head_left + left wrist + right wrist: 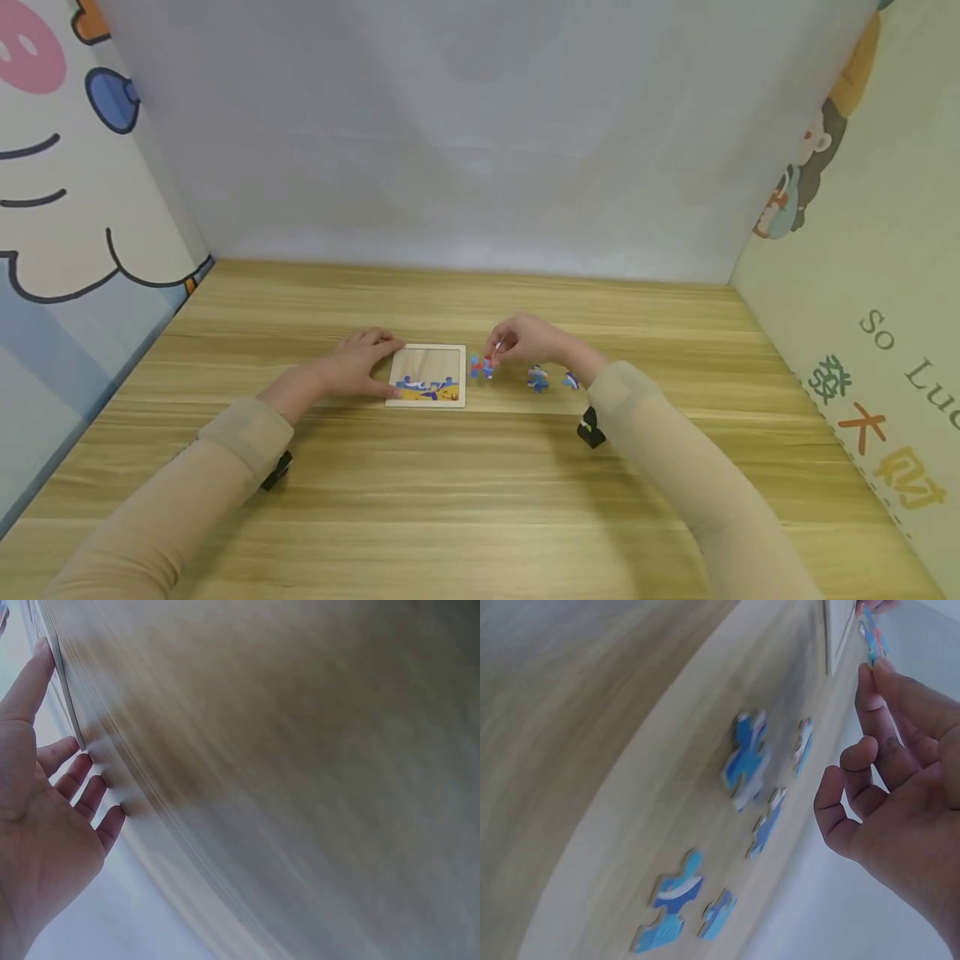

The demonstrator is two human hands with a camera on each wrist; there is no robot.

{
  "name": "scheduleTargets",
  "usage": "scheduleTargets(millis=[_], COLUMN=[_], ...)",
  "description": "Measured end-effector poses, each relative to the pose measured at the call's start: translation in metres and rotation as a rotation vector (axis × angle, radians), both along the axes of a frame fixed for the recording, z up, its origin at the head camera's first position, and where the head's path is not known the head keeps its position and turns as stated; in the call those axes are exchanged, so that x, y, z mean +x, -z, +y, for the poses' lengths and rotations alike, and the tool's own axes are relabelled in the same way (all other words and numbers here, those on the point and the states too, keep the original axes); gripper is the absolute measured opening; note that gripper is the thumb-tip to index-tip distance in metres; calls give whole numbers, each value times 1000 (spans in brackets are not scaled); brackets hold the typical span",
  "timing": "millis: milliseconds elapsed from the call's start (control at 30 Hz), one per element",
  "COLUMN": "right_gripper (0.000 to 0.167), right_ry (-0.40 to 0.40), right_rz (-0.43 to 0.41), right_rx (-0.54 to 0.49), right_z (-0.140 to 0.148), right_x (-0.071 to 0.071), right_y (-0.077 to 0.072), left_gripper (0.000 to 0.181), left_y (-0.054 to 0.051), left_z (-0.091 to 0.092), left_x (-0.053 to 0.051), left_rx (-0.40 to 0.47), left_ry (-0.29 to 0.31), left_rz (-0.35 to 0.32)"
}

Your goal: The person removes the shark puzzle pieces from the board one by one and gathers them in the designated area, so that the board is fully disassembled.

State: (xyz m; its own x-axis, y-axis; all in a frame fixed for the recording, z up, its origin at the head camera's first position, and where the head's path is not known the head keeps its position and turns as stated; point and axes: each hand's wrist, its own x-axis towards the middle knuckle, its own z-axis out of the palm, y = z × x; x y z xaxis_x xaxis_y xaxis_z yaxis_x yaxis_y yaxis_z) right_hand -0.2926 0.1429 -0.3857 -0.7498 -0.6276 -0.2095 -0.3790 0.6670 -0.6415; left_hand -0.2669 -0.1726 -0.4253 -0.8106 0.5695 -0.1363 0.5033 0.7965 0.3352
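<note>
A square wooden puzzle tray [462, 375] lies flat on the table, its bottom row filled with yellow and blue puzzle pieces [427, 391]. My left hand [358, 364] spreads its fingers at the tray's left side, thumb near the lower left corner and index finger at the upper one. In the left wrist view the left hand [49, 799] touches the tray's edge. To the right of the tray, my right hand [528, 337] pinches a blue and red puzzle piece [875, 641] between thumb and index finger. Its other fingers are loosely bent.
Right of the tray lie loose blue and white puzzle pieces [537, 379], several of them showing in the right wrist view, such as one light blue piece [671, 896]. Black wrist cameras [591, 428] hang under both sleeves. A pale cloth wall [472, 167] borders the wooden table [450, 500].
</note>
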Motion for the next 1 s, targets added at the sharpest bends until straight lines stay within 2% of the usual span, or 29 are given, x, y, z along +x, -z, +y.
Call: scheduleTargets(millis=[333, 600, 1000], right_gripper=[14, 14, 15], right_ry=[17, 43, 36], right_rz=[-34, -62, -68], right_rx=[40, 59, 33], right_z=[18, 25, 26], right_x=[-1, -5, -12], right_y=[10, 18, 19], left_gripper=[87, 86, 86], left_y=[2, 0, 0], left_z=[-1, 1, 3], left_x=[-2, 0, -2], left_rx=[-10, -15, -9], left_ry=[0, -1, -17], left_rz=[12, 8, 2])
